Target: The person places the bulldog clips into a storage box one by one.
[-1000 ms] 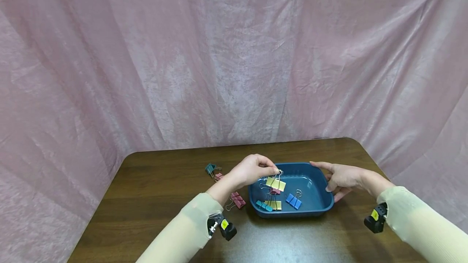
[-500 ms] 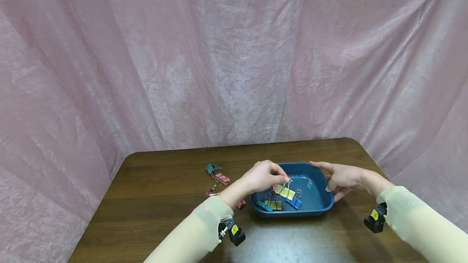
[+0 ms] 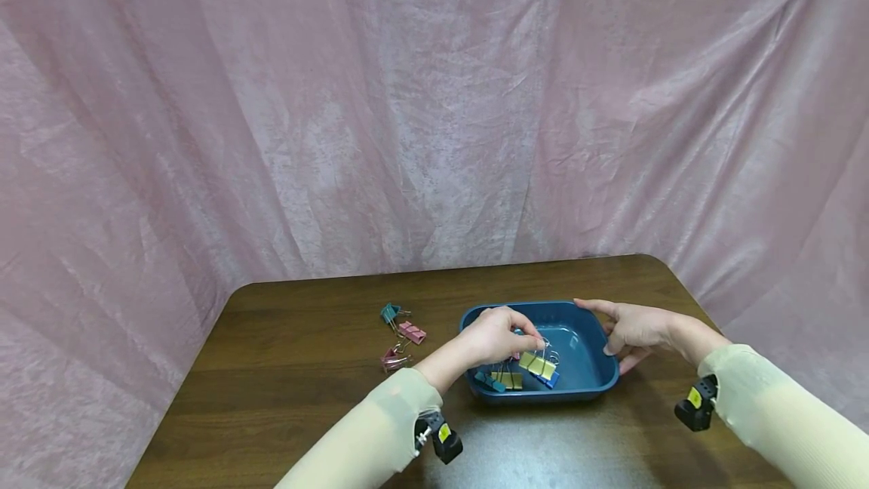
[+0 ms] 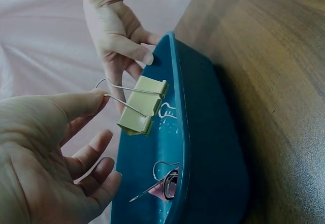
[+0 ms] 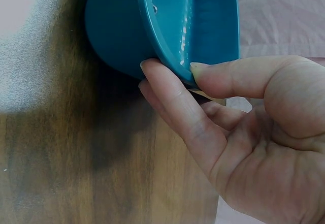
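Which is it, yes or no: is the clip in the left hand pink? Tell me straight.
No, the left wrist view shows the left hand pinching a yellow clip by its wire end.

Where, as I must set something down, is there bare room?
The table looks bare left of the loose clips and between the tray and the curtain. The tray's right end, by the right hand, is bare. Crowded: the tray's left and middle, where more clips lie and the left hand holds a yellow clip.
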`<state>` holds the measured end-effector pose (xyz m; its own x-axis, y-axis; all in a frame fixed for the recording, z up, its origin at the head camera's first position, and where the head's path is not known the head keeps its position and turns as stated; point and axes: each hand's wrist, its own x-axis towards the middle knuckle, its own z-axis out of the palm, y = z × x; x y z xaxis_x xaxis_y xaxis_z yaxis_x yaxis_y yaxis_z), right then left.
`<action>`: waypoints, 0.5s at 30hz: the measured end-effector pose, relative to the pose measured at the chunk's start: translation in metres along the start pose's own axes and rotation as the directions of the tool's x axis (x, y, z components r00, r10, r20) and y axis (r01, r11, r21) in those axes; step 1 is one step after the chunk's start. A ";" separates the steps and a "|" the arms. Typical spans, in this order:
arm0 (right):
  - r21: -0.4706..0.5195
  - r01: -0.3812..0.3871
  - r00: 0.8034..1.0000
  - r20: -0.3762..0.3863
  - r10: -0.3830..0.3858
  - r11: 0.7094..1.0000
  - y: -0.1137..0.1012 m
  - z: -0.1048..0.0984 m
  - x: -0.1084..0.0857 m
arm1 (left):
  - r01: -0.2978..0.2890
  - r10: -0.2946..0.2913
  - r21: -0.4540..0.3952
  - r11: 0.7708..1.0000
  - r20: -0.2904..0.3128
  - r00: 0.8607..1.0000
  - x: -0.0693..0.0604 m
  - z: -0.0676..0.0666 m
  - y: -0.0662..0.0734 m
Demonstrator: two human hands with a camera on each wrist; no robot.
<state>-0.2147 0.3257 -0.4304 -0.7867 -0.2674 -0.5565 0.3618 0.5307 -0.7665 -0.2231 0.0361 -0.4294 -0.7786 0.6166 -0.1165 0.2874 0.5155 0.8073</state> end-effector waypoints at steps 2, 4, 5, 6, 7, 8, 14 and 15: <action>-0.001 0.000 1.000 -0.001 0.000 1.000 0.000 0.000 0.000 | 0.002 -0.001 0.013 1.000 -0.004 1.000 0.000 0.001 0.001; 0.000 0.000 1.000 -0.002 0.000 1.000 0.000 0.000 0.000 | 0.003 -0.003 0.024 1.000 -0.007 1.000 -0.001 0.001 0.002; 0.002 0.000 1.000 -0.002 0.000 1.000 0.000 0.000 0.000 | 0.003 -0.003 0.029 1.000 -0.008 1.000 -0.001 0.002 0.002; 0.003 -0.001 1.000 -0.002 0.001 1.000 0.000 0.001 0.000 | 0.002 -0.002 0.035 0.999 -0.007 1.000 -0.001 0.002 0.002; 0.002 -0.001 1.000 -0.002 0.001 1.000 0.000 0.001 0.000 | -0.001 0.001 0.041 0.999 -0.005 1.000 -0.001 0.003 0.002; 0.002 -0.002 1.000 -0.002 0.002 1.000 0.000 0.001 0.000 | -0.003 0.003 0.046 0.999 -0.002 1.000 -0.001 0.003 0.002; -0.002 0.007 1.000 0.000 -0.007 1.000 0.001 0.001 0.000 | -0.005 0.006 0.051 0.999 -0.006 1.000 -0.002 0.003 0.001; -0.002 0.009 1.000 0.001 -0.009 1.000 0.001 0.001 -0.001 | -0.002 0.003 0.049 0.999 -0.008 1.000 -0.003 0.002 0.001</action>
<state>-0.2133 0.3252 -0.4312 -0.7893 -0.2729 -0.5500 0.3537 0.5301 -0.7706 -0.2190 0.0365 -0.4292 -0.7822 0.6133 -0.1099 0.3161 0.5426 0.7782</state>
